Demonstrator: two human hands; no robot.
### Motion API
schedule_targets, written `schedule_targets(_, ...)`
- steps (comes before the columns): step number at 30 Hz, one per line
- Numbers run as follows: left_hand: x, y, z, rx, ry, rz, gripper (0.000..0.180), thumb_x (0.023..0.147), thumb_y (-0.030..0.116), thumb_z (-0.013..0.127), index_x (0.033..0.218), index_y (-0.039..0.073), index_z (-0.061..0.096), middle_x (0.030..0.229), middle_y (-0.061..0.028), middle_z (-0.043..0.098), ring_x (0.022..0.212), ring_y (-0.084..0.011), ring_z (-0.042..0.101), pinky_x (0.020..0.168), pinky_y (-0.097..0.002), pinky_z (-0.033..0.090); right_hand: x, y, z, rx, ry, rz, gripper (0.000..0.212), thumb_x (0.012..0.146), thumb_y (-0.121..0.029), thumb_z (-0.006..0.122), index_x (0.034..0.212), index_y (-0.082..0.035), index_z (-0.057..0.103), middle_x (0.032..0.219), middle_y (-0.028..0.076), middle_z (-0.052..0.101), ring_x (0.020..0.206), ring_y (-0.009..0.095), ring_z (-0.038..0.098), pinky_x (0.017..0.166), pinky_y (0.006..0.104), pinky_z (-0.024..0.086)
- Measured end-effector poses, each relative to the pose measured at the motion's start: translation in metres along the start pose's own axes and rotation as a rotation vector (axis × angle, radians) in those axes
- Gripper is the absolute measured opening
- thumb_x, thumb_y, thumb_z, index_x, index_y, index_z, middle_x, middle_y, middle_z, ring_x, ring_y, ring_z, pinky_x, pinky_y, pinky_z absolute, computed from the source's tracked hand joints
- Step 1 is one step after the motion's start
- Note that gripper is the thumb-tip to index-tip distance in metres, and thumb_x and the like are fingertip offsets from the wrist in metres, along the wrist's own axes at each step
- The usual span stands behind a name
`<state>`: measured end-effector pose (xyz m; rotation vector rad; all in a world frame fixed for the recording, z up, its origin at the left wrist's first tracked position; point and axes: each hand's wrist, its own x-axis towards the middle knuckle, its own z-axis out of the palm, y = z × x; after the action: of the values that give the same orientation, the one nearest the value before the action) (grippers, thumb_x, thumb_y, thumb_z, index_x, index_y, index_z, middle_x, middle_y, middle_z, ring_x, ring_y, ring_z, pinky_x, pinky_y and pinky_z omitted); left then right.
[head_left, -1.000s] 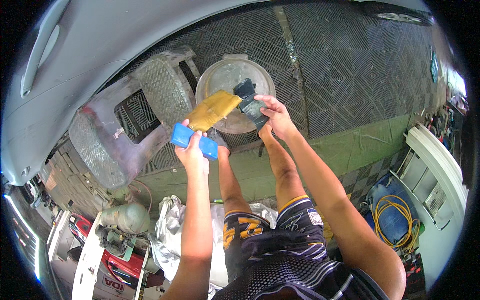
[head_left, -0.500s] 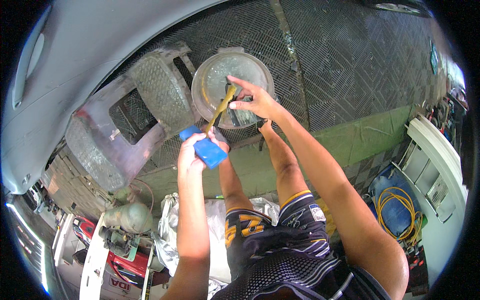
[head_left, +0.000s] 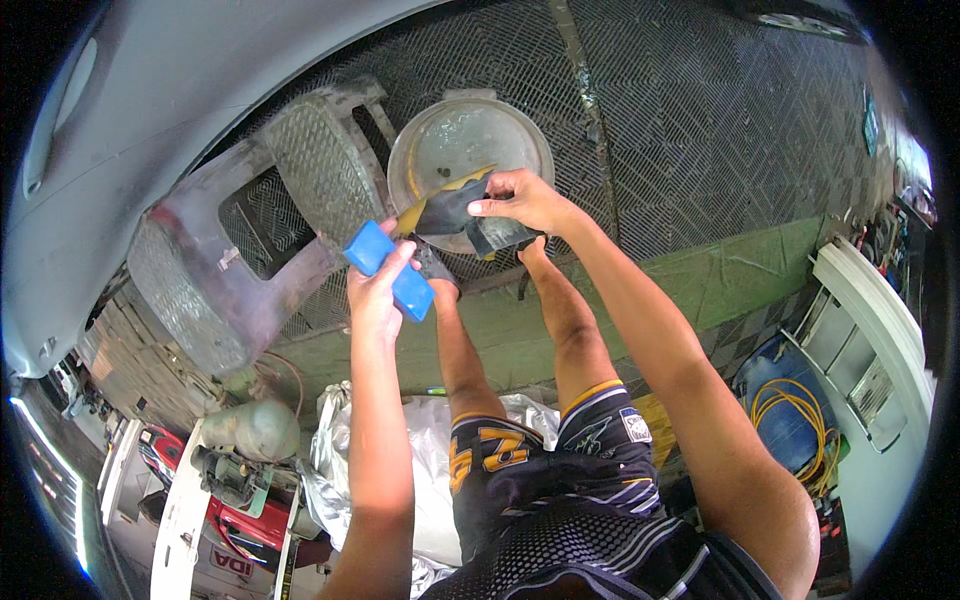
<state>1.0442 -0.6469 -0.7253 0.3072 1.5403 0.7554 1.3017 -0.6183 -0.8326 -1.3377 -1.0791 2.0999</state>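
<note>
My left hand (head_left: 372, 292) is closed around a blue sanding block (head_left: 413, 294), its fingertips also at one end of a sandpaper sheet (head_left: 447, 211). The sheet has a dark face and a yellowish back, and looks curled or folded. My right hand (head_left: 528, 202) pinches its other end between thumb and fingers. Sheet and hands hang over the near part of a round, greyish basin (head_left: 398, 155) that stands on the floor. Below the right hand, a dark, flat piece (head_left: 500, 237) shows at the basin's near rim; what it is I cannot tell.
A grey, scuffed vehicle panel (head_left: 185, 250) with openings lies left of the basin. A grey car body (head_left: 150, 120) fills the upper left. Behind me are a tank compressor (head_left: 250, 430) and silver sheeting (head_left: 425, 450). A coiled yellow hose (head_left: 795, 425) sits at right.
The sandpaper has turned so that its dark face shows, and its far end is now between the right thumb and fingers. The right hand has closed from a spread pose.
</note>
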Motion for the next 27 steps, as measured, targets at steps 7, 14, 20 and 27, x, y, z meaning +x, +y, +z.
schedule_targets(7,0.027,-0.02,-0.004,0.341,0.011,0.477,0.04,0.085,-0.001,0.08,0.121,0.002,0.062,0.113,-0.0048,0.066,0.098,-0.0126,0.062,0.085,-0.0273,0.053,-0.01,-0.019,-0.002,0.06,-0.101,0.141,0.031,0.088,-0.032,0.084,0.087,-0.005,0.068,0.081,-0.004,0.064,0.079,0.007,0.056,0.073,0.0279,0.047)
schedule_targets(14,0.017,-0.005,0.0,0.601,0.122,0.71,0.035,0.085,-0.008,0.071,0.118,0.0,0.06,0.103,-0.0099,0.068,0.096,-0.0212,0.066,0.091,-0.0337,0.051,-0.002,0.003,-0.001,-0.045,0.213,-0.049,0.021,0.091,-0.021,0.081,0.097,-0.002,0.073,0.097,0.001,0.072,0.093,0.011,0.066,0.09,0.03,0.052)
schedule_targets(20,-0.041,0.017,0.006,0.95,-0.112,1.339,0.026,0.092,-0.002,0.064,0.116,0.003,0.057,0.104,-0.0142,0.069,0.096,-0.0347,0.068,0.088,-0.0452,0.055,-0.002,0.007,0.002,-0.087,0.332,-0.163,0.019,0.093,-0.016,0.077,0.106,-0.002,0.075,0.108,0.004,0.075,0.104,0.015,0.068,0.101,0.0335,0.05)
schedule_targets(27,-0.083,0.032,-0.001,0.867,-0.205,1.54,0.029,0.087,0.013,0.074,0.111,0.011,0.058,0.106,-0.0102,0.07,0.102,-0.0317,0.064,0.084,-0.0495,0.054,-0.011,0.013,0.006,-0.265,0.344,-0.239,0.013,0.091,-0.014,0.076,0.102,-0.007,0.078,0.108,0.009,0.075,0.105,0.023,0.071,0.1,0.038,0.052)
